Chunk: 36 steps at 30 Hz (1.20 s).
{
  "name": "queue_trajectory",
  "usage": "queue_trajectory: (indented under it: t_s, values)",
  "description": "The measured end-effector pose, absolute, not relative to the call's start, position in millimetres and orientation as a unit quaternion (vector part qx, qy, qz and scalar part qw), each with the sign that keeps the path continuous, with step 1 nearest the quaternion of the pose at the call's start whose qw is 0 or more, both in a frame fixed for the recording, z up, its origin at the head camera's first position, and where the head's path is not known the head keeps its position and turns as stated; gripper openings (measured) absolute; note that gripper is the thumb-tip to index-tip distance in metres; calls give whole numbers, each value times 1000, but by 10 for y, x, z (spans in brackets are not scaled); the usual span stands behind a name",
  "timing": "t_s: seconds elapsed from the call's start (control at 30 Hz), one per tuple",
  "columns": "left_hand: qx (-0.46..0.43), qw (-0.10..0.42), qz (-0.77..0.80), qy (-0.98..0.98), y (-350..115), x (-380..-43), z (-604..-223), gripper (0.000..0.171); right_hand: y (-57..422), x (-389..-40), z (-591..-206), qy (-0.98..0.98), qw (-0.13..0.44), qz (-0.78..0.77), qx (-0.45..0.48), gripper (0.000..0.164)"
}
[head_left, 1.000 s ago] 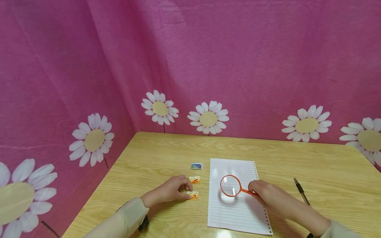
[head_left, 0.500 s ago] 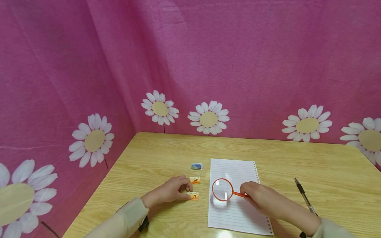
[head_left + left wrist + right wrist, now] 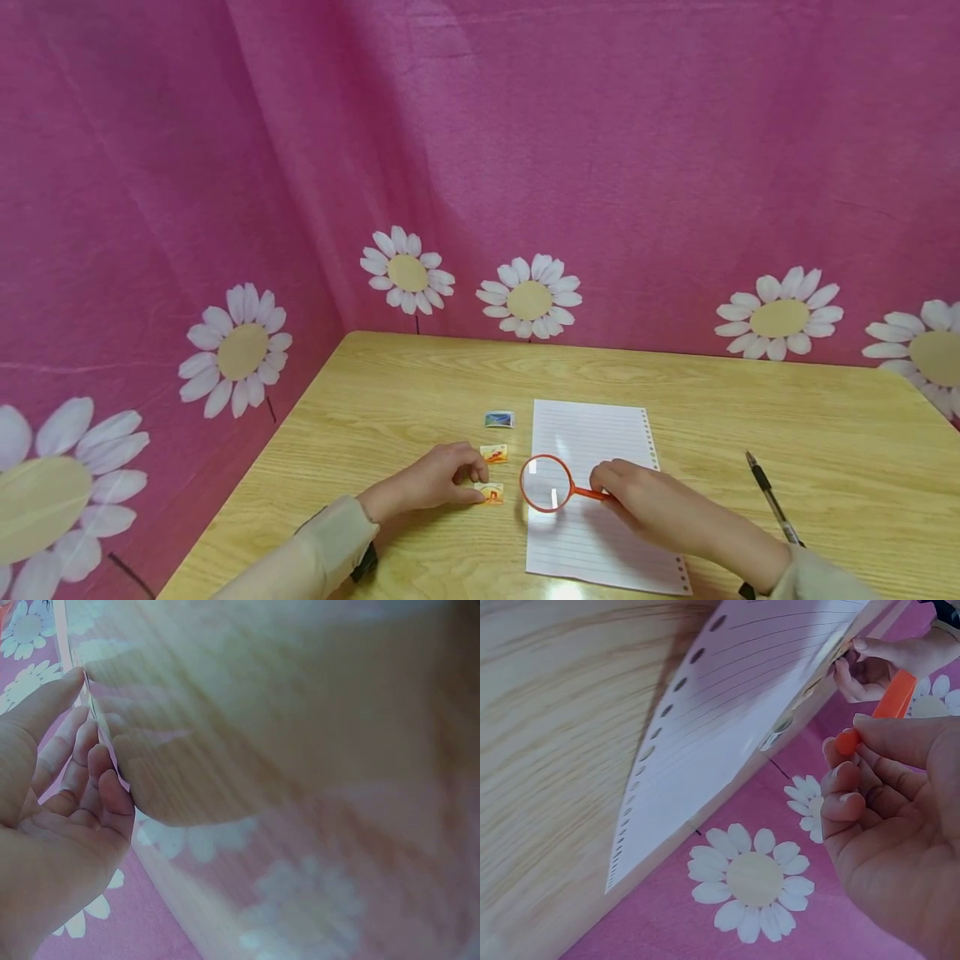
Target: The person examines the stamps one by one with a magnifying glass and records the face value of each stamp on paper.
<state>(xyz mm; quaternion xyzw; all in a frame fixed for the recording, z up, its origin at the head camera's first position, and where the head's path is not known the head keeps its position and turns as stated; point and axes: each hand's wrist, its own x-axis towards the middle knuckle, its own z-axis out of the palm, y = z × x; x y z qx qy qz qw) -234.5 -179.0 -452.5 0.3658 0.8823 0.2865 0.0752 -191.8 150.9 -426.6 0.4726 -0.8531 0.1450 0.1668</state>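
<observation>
My right hand point(image 3: 645, 507) grips the thin handle of an orange-rimmed magnifying glass point(image 3: 573, 490) between thumb and fingers. The round lens is above the left edge of a lined sheet of paper point(image 3: 592, 542), just right of the nearest stamp. In the right wrist view the orange handle point(image 3: 895, 695) shows in that hand. My left hand point(image 3: 431, 479) rests on the table, fingers loosely bent, thumb tip touching the left edge of the yellow-orange stamp point(image 3: 492, 493). Its fingertips lie close to a second orange stamp point(image 3: 494, 453). Farther back lies a blue-green stamp point(image 3: 499, 419).
A black-tipped pen point(image 3: 772, 496) lies on the wooden table point(image 3: 420, 375) right of the paper, its lower end by the right sleeve. A pink curtain point(image 3: 600, 150) with white daisies hangs behind and left of the table.
My right hand has moved left with the magnifying glass, bringing the lens from over the paper's middle to its left edge. The left hand and the stamps stay in place.
</observation>
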Motion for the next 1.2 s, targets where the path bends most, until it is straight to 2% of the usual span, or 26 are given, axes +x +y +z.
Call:
queue_trajectory:
  t_s: [0.4,0.87,1.2]
  values:
    - [371,73,281,882,-1782,-2355,-4515,15,1368,-1932,-4237,-842,166,141,493,20]
    - [361,82,281,886,-1777,-2375,-4521,16,1264,-1919,-4184,-846,136,138,497,18]
    - [358,88,282,886,-1774,-2352,-4502,16,1216,-1916,-4208,-840,149,138,503,22]
